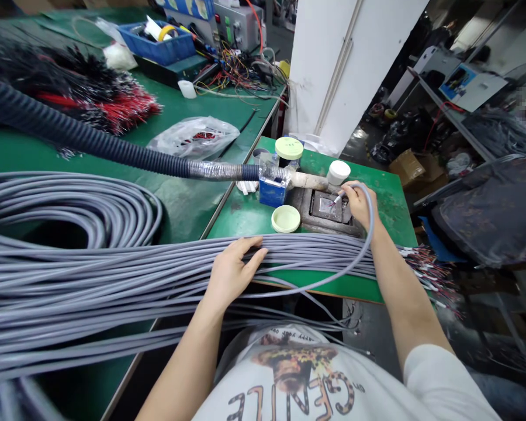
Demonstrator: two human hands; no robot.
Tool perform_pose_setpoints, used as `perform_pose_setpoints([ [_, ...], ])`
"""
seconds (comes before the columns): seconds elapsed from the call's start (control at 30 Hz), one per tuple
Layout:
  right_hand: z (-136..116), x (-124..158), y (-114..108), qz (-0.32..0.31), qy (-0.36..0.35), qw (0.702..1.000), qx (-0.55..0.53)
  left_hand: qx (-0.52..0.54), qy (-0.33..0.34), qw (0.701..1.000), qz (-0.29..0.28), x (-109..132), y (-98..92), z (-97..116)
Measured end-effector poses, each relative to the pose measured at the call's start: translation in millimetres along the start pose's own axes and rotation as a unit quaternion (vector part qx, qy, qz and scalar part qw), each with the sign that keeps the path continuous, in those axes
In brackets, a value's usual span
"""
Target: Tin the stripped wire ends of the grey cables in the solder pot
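My right hand (pixel 360 206) pinches a grey cable (pixel 349 266) near its stripped end. The thin coloured wires at that end point down at the silvery surface of a small square solder pot (pixel 312 222), apparently touching it. From my hand the cable loops down and runs left past the bundle. Flat on the thick bundle of grey cables (pixel 166 266) lies my left hand (pixel 233 272), thumb and fingers apart. The bundle's stripped, coloured wire ends (pixel 429 272) hang past the bench's right side.
A ribbed hose (pixel 135 156) crosses from the left to a nozzle beside the pot, resting on a blue box (pixel 272 194). Around it stand a pale lid (pixel 286 218), a yellow-topped tin (pixel 289 148) and a white cup (pixel 338 171). Coiled cable (pixel 131 202) lies left; a white pillar (pixel 319 70) rises behind.
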State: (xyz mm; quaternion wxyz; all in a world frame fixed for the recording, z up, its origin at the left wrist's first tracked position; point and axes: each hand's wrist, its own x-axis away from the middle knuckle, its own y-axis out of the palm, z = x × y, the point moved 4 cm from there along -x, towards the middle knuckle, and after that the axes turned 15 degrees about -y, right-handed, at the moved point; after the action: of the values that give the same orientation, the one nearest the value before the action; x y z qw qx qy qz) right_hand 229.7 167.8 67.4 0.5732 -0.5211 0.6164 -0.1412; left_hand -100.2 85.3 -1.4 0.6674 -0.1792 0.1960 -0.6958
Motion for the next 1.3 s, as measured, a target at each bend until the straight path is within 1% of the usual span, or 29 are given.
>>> perform_pose_setpoints([
  [0.07,-30.0,13.1,-21.3,0.028,-0.045,0.998,-0.025,0.093,-0.026,0.995,0.006,4.3,3.3,4.3],
  [0.1,-46.5,22.5,-31.3,0.036,-0.067,0.996,-0.04,0.153,-0.045,0.987,-0.002,7.5,8.4,7.4],
  [0.13,-63.0,33.5,-39.9,0.035,-0.088,0.994,-0.057,0.218,-0.068,0.973,-0.026,11.2,16.7,11.4],
  [0.17,-78.9,45.8,-47.1,0.035,-0.112,0.99,-0.075,0.28,-0.096,0.953,-0.071,15.4,28.7,16.3],
  [0.2,-93.4,59.1,-52.3,0.029,-0.138,0.986,-0.092,0.332,-0.126,0.925,-0.134,20.2,43.7,22.1],
  [0.23,-106.6,73.0,-56.1,0.026,-0.173,0.979,-0.104,0.375,-0.152,0.893,-0.199,25.7,59.9,28.6],
  [0.3,-126.4,101.3,-57.1,-0.012,-0.243,0.964,-0.104,0.446,-0.188,0.825,-0.291,36.2,89.0,40.5],
  [0.33,-132.1,114.9,-55.8,-0.036,-0.265,0.959,-0.097,0.475,-0.201,0.794,-0.321,40.8,101.1,45.1],
  [0.37,-135.7,127.6,-54.1,-0.06,-0.28,0.954,-0.088,0.498,-0.213,0.77,-0.337,44.6,111.0,48.0],
  [0.43,-137.8,149.4,-52.4,-0.097,-0.284,0.951,-0.072,0.517,-0.234,0.744,-0.352,51.0,124.8,50.3],
  [0.5,-137.3,166.2,-54.1,-0.12,-0.271,0.952,-0.069,0.514,-0.244,0.735,-0.369,57.4,132.6,50.4],
  [0.57,-136.5,178.1,-57.6,-0.132,-0.244,0.957,-0.087,0.502,-0.239,0.735,-0.388,63.7,136.5,50.4],
  [0.7,-135.3,190.4,-60.4,-0.115,-0.137,0.975,-0.136,0.476,-0.217,0.753,-0.399,73.0,139.8,49.7],
  [0.8,-138.4,193.5,-54.2,-0.108,-0.068,0.982,-0.137,0.466,-0.212,0.753,-0.414,77.3,141.2,49.4],
  [0.93,-145.8,193.1,-46.1,-0.087,-0.034,0.985,-0.143,0.467,-0.203,0.75,-0.422,79.8,139.2,48.8],
  [1.07,-148.5,192.2,-43.6,-0.079,-0.014,0.987,-0.14,0.471,-0.221,0.739,-0.427,80.7,137.2,46.4],
  [1.13,-148.7,191.9,-44.1,-0.077,-0.008,0.987,-0.14,0.482,-0.233,0.735,-0.416,78.9,135.4,44.8],
  [1.3,-148.6,192.2,-45.2,-0.078,0.013,0.986,-0.144,0.53,-0.25,0.744,-0.321,67.1,125.1,40.3],
])
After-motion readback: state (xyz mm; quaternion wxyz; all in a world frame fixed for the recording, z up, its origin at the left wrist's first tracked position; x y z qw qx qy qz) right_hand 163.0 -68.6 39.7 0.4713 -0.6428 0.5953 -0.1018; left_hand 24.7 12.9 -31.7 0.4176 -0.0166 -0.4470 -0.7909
